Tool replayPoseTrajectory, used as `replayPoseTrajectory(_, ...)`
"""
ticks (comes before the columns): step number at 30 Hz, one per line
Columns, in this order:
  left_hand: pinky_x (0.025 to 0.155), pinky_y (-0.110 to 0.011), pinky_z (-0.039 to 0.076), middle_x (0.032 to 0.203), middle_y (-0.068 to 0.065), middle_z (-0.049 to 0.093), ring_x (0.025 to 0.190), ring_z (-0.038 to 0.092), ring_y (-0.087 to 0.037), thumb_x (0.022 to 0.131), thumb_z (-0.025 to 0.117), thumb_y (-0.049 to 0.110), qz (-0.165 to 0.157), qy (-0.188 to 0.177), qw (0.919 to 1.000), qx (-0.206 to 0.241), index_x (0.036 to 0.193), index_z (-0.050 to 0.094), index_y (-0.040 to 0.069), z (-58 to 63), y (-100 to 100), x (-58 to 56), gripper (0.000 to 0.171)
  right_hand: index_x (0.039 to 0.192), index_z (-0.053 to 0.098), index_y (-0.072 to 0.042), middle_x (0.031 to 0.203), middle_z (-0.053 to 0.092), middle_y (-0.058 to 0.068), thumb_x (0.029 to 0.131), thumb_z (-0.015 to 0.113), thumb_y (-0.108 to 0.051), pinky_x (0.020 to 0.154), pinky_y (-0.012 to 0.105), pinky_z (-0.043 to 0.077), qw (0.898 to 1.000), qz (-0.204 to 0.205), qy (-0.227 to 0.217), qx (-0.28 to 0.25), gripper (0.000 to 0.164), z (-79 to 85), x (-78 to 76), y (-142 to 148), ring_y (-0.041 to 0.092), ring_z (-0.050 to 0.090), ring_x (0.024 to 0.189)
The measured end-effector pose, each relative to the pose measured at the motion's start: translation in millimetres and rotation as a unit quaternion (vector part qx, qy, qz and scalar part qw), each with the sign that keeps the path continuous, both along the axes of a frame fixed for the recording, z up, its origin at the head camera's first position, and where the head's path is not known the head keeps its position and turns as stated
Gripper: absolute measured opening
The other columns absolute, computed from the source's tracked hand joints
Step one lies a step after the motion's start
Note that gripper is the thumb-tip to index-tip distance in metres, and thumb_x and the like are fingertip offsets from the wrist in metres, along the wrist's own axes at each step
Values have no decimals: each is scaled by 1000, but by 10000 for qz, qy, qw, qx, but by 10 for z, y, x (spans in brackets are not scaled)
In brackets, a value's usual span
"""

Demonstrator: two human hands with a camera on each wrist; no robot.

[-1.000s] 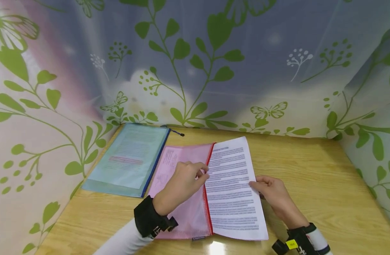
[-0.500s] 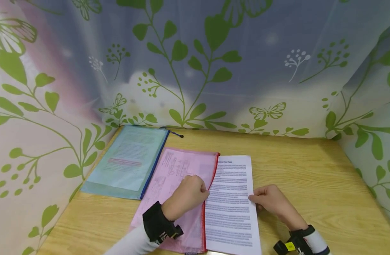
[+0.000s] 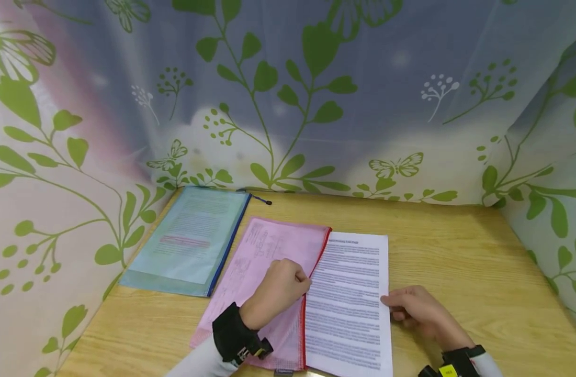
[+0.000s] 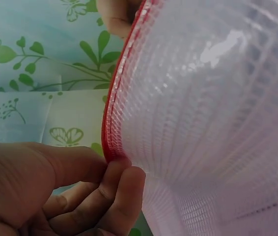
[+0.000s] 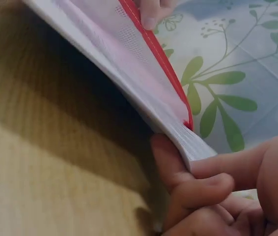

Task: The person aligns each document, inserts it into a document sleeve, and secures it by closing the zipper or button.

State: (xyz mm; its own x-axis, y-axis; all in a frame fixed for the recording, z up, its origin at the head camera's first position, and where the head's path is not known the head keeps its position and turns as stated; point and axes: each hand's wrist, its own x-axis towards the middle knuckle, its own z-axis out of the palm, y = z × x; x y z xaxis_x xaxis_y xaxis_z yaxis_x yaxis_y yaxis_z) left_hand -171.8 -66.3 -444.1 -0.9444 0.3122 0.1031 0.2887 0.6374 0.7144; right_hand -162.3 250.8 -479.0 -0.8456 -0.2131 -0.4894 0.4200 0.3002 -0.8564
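A pink mesh zipper folder [image 3: 250, 262] lies on the table, its red-trimmed edge on the right. My left hand [image 3: 278, 290] pinches that red edge between thumb and curled fingers; the left wrist view shows the mesh [image 4: 193, 98] lifted and bulging there. A stack of printed paper [image 3: 349, 293] sticks out of the folder's right side, its left part hidden inside. At the stack's right edge, my right hand [image 3: 421, 314] pinches it between thumb and fingers. In the right wrist view the stack's layered edge [image 5: 129, 93] stands raised above the wood.
A blue-green zipper folder [image 3: 189, 241] with printed sheets inside lies left of the pink one, its zipper pull [image 3: 268, 202] pointing right. Leaf-patterned curtains [image 3: 288, 104] enclose the wooden table [image 3: 466, 262] at the back and both sides.
The folder and paper first came nearer to me, and my left fingers closed on the red edge. Since then my right hand has moved right, and more of the paper shows outside the folder.
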Motion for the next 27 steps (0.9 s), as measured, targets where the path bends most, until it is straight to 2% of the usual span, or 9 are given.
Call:
replayPoseTrajectory(4,46,-17,38,57,6,61,50,48,0,89,73,6,-15,74,10000,37,63,72,9,-2,8,7,26,107,76,3,69,55,-4,100,65,-22,52,20,35,9998,-110,-3,-190,28,-37,27,25,6,44,60)
replayPoseTrajectory(9,49,-17,37,59,7,61,53,44,0,89,73,6,-100,202,9997,65,67,74,8,14,32,8,23,118,72,8,72,58,-2,100,67,-22,52,21,37,9984,-479,295,-22,36,-43,30,-57,7,42,56)
replayPoseTrajectory(13,50,-16,35,57,8,59,52,42,0,89,73,5,-145,236,9996,88,65,73,9,30,50,17,25,112,75,6,74,59,-1,98,69,-21,51,22,36,9962,-678,478,249,30,-23,24,-135,8,41,54)
replayPoseTrajectory(16,51,-17,37,57,8,61,53,43,1,89,73,5,-186,288,9994,109,65,73,9,36,64,21,24,106,77,4,74,59,0,98,70,-20,51,23,35,9947,-673,636,451,27,3,11,-185,9,40,54)
replayPoseTrajectory(23,55,-17,42,64,3,68,57,48,2,89,74,5,-347,346,9988,-40,68,73,7,26,82,20,21,105,78,2,76,62,-1,97,70,-20,52,24,37,9915,-456,958,746,25,71,-19,-329,10,42,57)
replayPoseTrajectory(27,54,-16,42,64,4,67,58,46,1,90,74,5,-414,422,9982,-118,69,73,7,24,88,28,21,103,79,1,69,56,-2,96,71,-20,52,24,37,9896,-408,1099,829,24,91,-37,-403,11,43,59)
